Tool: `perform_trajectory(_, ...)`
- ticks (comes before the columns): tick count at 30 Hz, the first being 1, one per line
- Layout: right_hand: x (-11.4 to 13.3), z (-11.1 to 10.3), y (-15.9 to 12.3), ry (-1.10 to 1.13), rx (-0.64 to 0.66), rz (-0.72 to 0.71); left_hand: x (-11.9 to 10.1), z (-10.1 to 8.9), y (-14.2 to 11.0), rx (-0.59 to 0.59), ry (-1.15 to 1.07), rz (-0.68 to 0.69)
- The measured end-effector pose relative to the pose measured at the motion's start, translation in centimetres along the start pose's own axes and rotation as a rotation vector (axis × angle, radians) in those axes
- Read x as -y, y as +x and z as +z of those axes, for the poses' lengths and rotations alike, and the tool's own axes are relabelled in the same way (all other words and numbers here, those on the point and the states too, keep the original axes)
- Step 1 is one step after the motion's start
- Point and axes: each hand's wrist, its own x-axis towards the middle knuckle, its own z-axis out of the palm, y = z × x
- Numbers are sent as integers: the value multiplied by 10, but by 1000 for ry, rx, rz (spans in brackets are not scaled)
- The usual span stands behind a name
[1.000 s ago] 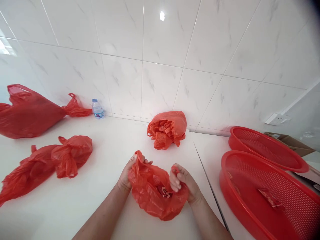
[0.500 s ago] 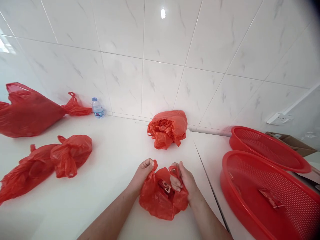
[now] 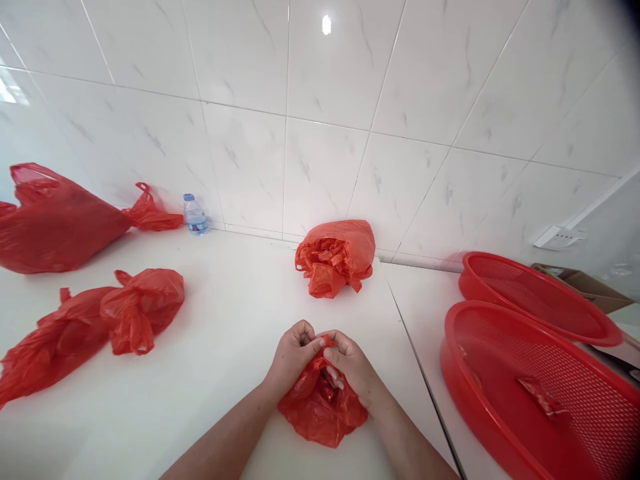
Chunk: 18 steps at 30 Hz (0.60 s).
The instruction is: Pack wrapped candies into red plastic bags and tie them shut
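A small red plastic bag (image 3: 320, 417) rests on the white table in front of me. My left hand (image 3: 297, 353) pinches its gathered top from the left. From the right, my right hand (image 3: 350, 363) grips the top as well, and the two hands meet there. Between them, a little of a dark red packet shows through the bag's gap; its print is mostly covered. Just beyond my hands, against the wall, sits a bundle of crumpled red plastic bags (image 3: 345, 250).
Two red mesh baskets (image 3: 460, 380) stand at the right, the nearer with a red packet (image 3: 543, 397) inside. Knotted red bags (image 3: 145, 310) lie at the left, near a fuller red bag (image 3: 65, 230) and a water bottle (image 3: 195, 217). A tiled wall (image 3: 330, 173) closes the back.
Both hands have come together over the bag, drawing its two handles to the middle. The bag's mouth has narrowed and the packet inside is now mostly hidden.
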Motion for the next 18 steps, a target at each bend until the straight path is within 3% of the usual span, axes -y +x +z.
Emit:
perform_trajectory(7, -3, -3, 5, 70, -104, 1, 0, 1, -5, 12, 168, 86)
perform_trajectory(14, -6, -13, 7, 207, -126, 16, -14, 0, -11, 87, 490, 489)
perform_trajectory(18, -5, -14, 7, 216, -128, 26, -10, 3, -10, 116, 544, 484)
